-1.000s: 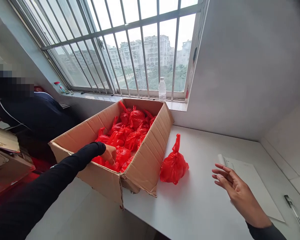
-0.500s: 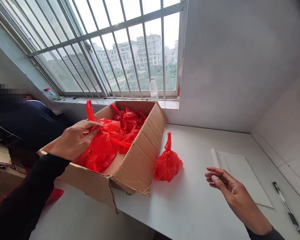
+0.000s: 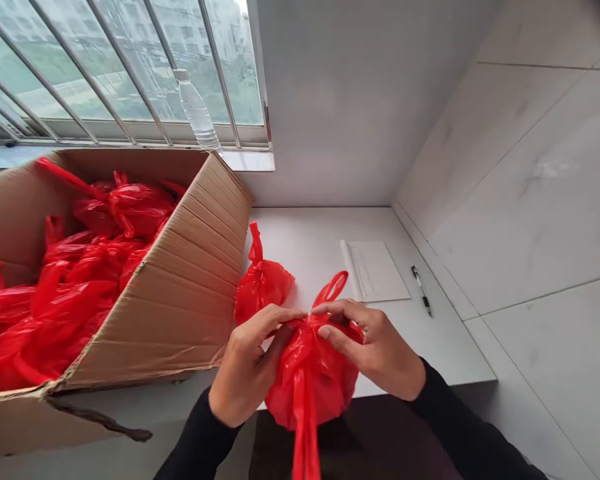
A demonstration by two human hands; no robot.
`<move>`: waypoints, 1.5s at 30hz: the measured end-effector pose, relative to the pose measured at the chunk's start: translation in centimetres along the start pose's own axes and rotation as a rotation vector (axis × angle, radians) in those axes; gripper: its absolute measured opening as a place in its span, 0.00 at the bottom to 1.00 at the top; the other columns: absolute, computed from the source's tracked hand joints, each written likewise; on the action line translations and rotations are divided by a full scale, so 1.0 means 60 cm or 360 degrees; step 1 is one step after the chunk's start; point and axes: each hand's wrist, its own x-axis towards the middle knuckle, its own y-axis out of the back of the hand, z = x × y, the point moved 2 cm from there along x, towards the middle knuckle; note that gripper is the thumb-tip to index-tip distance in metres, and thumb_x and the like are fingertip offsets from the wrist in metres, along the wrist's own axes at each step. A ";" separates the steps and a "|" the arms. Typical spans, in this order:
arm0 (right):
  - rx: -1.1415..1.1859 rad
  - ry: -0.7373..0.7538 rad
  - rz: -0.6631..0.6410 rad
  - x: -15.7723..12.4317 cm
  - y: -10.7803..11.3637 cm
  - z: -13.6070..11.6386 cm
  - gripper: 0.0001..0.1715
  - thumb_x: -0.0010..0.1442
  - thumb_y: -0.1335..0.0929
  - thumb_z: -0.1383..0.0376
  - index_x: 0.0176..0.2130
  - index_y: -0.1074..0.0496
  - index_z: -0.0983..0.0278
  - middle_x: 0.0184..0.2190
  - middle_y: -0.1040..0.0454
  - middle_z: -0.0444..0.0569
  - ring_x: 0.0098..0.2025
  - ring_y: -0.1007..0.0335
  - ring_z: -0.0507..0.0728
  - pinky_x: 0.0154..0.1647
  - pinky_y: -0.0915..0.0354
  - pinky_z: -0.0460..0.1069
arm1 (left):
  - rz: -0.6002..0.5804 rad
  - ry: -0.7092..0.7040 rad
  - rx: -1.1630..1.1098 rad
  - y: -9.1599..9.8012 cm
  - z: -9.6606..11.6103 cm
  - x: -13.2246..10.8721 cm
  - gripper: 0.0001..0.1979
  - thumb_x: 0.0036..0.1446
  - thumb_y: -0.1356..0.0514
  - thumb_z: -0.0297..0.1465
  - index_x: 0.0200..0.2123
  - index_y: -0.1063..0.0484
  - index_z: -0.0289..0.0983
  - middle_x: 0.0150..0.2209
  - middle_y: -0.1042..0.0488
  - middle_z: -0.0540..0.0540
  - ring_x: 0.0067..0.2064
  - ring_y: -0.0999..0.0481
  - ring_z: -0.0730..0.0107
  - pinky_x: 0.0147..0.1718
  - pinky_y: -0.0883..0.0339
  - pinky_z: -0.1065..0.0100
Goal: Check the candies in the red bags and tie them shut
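I hold a tied red plastic bag point(image 3: 310, 380) over the near edge of the white table point(image 3: 305, 240). My left hand point(image 3: 247, 370) grips its left side and my right hand point(image 3: 375, 350) grips its right side; the fingertips of both pinch the knot at the top. A handle loop sticks up behind my right fingers and another strip hangs down below. A second red bag point(image 3: 263, 283) stands on the table just behind, beside the cardboard box point(image 3: 180, 293). The box at the left holds several more red bags point(image 3: 70, 280).
A sheet of paper point(image 3: 377, 270) and a pen point(image 3: 421, 290) lie on the table towards the tiled right wall. A clear water bottle point(image 3: 196, 110) stands on the window sill behind the box. The barred window fills the upper left.
My left hand lifted a red bag out of the box and brought it to the table's near edge. My right hand came over and took hold of it too. The view swung right.
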 end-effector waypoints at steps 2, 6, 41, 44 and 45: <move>0.0033 -0.0231 0.0119 -0.017 0.007 0.047 0.10 0.67 0.33 0.59 0.44 0.23 0.59 0.38 0.21 0.45 0.38 0.28 0.54 0.43 0.33 0.50 | 0.0051 0.0114 0.0034 -0.025 -0.060 -0.008 0.11 0.69 0.46 0.31 0.46 0.24 0.39 0.40 0.18 0.46 0.40 0.18 0.68 0.39 0.24 0.70; 0.0190 -0.0472 0.0282 -0.045 0.008 0.123 0.15 0.67 0.34 0.53 0.40 0.24 0.61 0.33 0.25 0.45 0.35 0.32 0.54 0.41 0.33 0.51 | 0.0143 0.0179 0.0141 -0.045 -0.124 -0.037 0.15 0.70 0.50 0.31 0.51 0.27 0.36 0.45 0.18 0.40 0.42 0.17 0.63 0.40 0.23 0.64; 0.0037 -0.0552 0.0519 -0.143 0.037 0.132 0.17 0.71 0.39 0.53 0.41 0.28 0.61 0.36 0.25 0.47 0.40 0.28 0.58 0.41 0.32 0.51 | 0.0608 0.0083 0.0426 -0.063 -0.052 -0.085 0.07 0.63 0.39 0.28 0.44 0.24 0.42 0.42 0.27 0.45 0.44 0.28 0.58 0.45 0.34 0.60; -0.0103 -0.0450 0.0696 -0.167 0.046 0.103 0.18 0.68 0.34 0.58 0.56 0.32 0.58 0.52 0.27 0.51 0.54 0.30 0.62 0.54 0.31 0.56 | 0.0782 0.0117 0.0453 -0.043 -0.034 -0.109 0.13 0.61 0.36 0.27 0.48 0.23 0.45 0.42 0.31 0.46 0.43 0.29 0.61 0.45 0.36 0.61; -0.0154 -0.0315 0.0821 -0.171 0.046 0.083 0.23 0.67 0.33 0.61 0.60 0.35 0.55 0.55 0.29 0.52 0.57 0.32 0.62 0.57 0.33 0.58 | 0.0775 0.0110 0.0429 -0.041 -0.024 -0.116 0.16 0.60 0.36 0.26 0.51 0.23 0.46 0.40 0.31 0.48 0.39 0.30 0.63 0.43 0.36 0.63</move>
